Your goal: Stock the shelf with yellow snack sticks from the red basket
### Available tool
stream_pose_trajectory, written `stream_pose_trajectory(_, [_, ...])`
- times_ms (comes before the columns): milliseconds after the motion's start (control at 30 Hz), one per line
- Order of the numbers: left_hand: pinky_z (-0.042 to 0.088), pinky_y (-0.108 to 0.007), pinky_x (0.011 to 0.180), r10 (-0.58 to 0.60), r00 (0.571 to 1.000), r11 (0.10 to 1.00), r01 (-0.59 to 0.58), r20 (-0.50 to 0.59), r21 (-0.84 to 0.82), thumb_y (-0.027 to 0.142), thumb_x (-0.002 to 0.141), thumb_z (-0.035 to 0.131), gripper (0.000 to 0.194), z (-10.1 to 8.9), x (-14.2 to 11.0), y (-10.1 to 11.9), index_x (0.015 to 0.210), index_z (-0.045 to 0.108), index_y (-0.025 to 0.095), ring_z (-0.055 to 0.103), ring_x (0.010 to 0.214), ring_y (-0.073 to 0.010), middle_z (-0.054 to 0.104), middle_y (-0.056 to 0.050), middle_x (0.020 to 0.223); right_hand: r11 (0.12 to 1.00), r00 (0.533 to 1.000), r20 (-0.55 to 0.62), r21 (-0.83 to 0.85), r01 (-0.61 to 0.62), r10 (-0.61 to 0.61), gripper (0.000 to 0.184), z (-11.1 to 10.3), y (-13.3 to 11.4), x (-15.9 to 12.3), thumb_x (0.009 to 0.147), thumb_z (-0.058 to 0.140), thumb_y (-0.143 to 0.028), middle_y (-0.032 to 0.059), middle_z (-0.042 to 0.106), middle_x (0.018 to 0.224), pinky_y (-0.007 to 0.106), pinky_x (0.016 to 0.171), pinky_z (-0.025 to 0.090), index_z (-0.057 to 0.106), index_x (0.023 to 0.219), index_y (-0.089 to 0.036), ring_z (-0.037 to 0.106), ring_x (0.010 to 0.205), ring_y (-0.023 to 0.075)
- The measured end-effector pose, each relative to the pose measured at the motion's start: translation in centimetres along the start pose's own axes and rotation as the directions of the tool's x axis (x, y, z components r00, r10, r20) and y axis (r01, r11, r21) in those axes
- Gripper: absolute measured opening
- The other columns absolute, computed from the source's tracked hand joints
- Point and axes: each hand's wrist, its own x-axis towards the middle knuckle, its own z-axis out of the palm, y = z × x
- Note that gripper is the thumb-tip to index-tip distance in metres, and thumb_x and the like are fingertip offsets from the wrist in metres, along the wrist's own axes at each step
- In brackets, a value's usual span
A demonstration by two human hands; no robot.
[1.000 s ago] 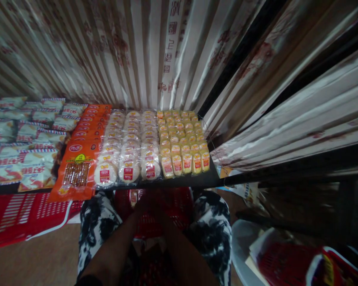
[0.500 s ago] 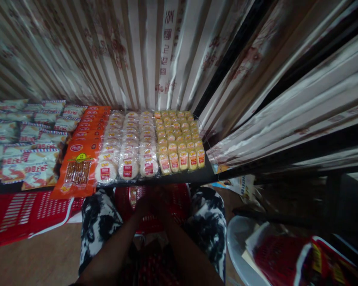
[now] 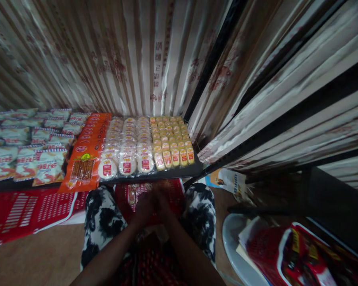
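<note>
My left hand [image 3: 144, 207] and my right hand [image 3: 161, 202] meet low in the middle, over a red plastic basket [image 3: 174, 190] that stands between my knees in black-and-white patterned trousers. The hands are dark and their fingers do not show clearly, so I cannot make out whether they hold anything. A small packet [image 3: 132, 196] lies in the basket just left of my left hand. Right above the basket runs a low black shelf [image 3: 179, 173] with rows of round white snack packs [image 3: 127, 165] and small yellow packs [image 3: 174, 156].
Orange packets [image 3: 84, 169] and white snack bags [image 3: 24, 167] fill the shelf to the left. Flat red baskets [image 3: 26, 210] lie on the floor at left. A white stool [image 3: 231, 242] with a red basket [image 3: 274, 254] stands at right. Striped curtains [image 3: 137, 59] hang behind.
The view has swung to the right and tilted, so the shelf sits further left and smaller. My hands stay together over the red basket, slightly raised.
</note>
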Motion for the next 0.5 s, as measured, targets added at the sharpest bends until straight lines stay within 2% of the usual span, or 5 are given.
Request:
stream_pose_trajectory(100, [0.045,-0.029,0.079,-0.009,0.998,1.0,0.011,-0.063,0.026,0.017,0.089,0.035,0.04,-0.1,-1.2,0.6,0.123,0.056,0.021,0.053,0.098,-0.021,0.059,-0.011,0.106,0.989,0.995,0.019,0.111,-0.101,0.099,0.012,-0.1,-0.8,-0.9,0.072,0.061,-0.028,-0.0007,0.063,0.062,0.025,0.06,0.048,0.059,0.069,-0.017,0.06,0.061,0.0139])
stream_pose_trajectory(233, [0.044,-0.03,0.081,0.096,0.979,0.992,-0.08,-0.181,0.093,0.014,0.088,0.037,0.038,-0.2,-2.8,1.2,0.118,0.058,0.024,0.05,0.099,-0.0212,0.056,-0.009,0.106,0.971,0.985,0.043,0.167,-0.174,0.169,0.006,-0.5,-1.5,-2.5,0.068,0.058,-0.02,0.0006,0.063,0.058,0.026,0.059,0.048,0.059,0.063,-0.017,0.06,0.06,0.0153])
stream_pose_trajectory(367, [0.044,-0.031,0.086,0.202,0.945,0.979,-0.185,-0.255,0.089,0.012,0.086,0.044,0.033,-0.3,-4.1,1.9,0.111,0.06,0.024,0.05,0.102,-0.0201,0.056,-0.007,0.11,0.958,0.982,0.056,0.217,-0.188,0.18,0.01,-0.9,-2.5,-4.2,0.069,0.054,-0.02,0.0004,0.063,0.056,0.027,0.061,0.049,0.059,0.061,-0.018,0.063,0.065,0.0172])
stream_pose_trajectory(500, [0.044,-0.033,0.089,0.285,0.908,0.959,-0.272,-0.309,0.085,0.012,0.084,0.048,0.029,0.2,-4.6,2.4,0.109,0.059,0.022,0.05,0.103,-0.0201,0.057,-0.007,0.11,0.956,0.98,0.086,0.219,-0.196,0.181,0.012,-1.0,-3.7,-5.7,0.07,0.055,-0.025,-0.0009,0.06,0.051,0.027,0.057,0.048,0.059,0.061,-0.018,0.061,0.059,0.0166])
